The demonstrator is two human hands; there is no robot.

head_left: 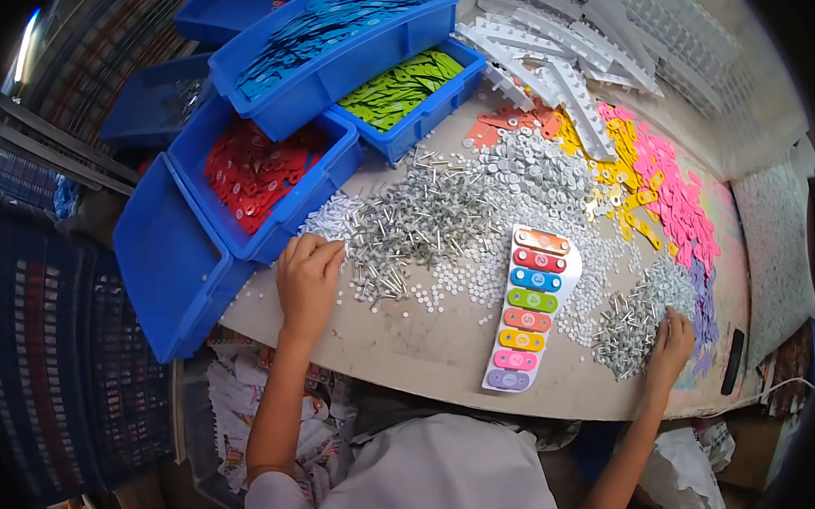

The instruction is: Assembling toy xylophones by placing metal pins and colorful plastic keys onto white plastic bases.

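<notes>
A toy xylophone (526,319) with a white base and several coloured bars lies at the table's middle; metal pins show at the ends of its upper bars. My left hand (308,277) rests at the left edge of small white rings (332,216) and a heap of metal pins (424,218), fingers curled together. What its fingertips hold, if anything, is hidden. On the right, my right hand (672,350) touches a smaller heap of pins (625,334) with bent, closed fingers. Whether a pin sits between them is too small to tell.
Blue bins hold red bars (258,173), blue bars (329,35) and green bars (400,89). Grey round pieces (538,176), yellow bars (629,208), pink bars (675,196) and purple bars (703,306) lie farther right. White plastic bases (577,104) are piled behind.
</notes>
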